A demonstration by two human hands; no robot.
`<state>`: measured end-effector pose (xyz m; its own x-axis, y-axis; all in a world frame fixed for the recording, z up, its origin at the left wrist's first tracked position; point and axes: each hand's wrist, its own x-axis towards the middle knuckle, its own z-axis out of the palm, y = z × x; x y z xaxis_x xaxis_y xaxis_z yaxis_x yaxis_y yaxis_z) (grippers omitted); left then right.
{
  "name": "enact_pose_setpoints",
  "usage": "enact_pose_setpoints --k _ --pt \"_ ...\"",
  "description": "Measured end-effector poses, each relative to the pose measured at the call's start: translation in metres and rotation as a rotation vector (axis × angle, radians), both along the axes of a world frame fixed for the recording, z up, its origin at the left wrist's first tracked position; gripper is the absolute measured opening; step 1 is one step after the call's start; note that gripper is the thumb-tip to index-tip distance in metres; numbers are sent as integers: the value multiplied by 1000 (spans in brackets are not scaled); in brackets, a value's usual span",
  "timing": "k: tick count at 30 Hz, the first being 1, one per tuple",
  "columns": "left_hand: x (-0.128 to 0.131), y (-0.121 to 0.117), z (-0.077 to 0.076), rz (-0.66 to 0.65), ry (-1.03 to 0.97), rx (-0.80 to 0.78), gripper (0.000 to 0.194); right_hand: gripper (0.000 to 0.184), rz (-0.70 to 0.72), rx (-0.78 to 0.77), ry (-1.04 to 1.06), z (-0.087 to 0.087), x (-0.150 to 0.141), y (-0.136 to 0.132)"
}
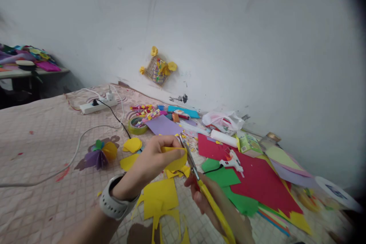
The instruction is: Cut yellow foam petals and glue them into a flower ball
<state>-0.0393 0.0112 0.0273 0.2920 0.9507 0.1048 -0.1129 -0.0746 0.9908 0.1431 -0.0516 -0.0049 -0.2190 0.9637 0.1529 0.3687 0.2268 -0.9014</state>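
Between the thumb and fingers of my left hand [158, 156] is a piece of yellow paper [175, 160]. My right hand [204, 198] is closed around the yellow handles of a pair of scissors [194, 167], whose blades point up and away beside the paper's right edge. Whether the blades touch the paper I cannot tell. Below my hands lie yellow paper sheets [160, 194] and cut scraps. Left of my left hand are yellow paper circles [132, 145] and a purple, orange and green paper flower [100, 154].
A white glue gun [233, 162] rests on red paper [265, 179] and green paper [221, 173] at right. Behind are a roll of tape [137, 126], a plastic bag [223, 122] and purple paper [164, 125]. A power strip [98, 105] with trailing cords lies at back left.
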Motion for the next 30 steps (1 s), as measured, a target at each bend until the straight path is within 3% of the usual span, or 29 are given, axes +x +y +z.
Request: enact_pose_setpoints --k 7,14,23,30 --pt "0 -1 2 -51 -30 19 20 59 50 -94 117 -15 -2 7" --pt "0 -3 4 -68 -45 18 19 55 97 -153 153 -4 -1 0" --pt "1 -2 1 -95 -124 -40 21 50 135 -117 148 -11 4 3" --pt "10 -8 -3 -29 -169 -11 21 47 202 -92 125 -9 3 6"
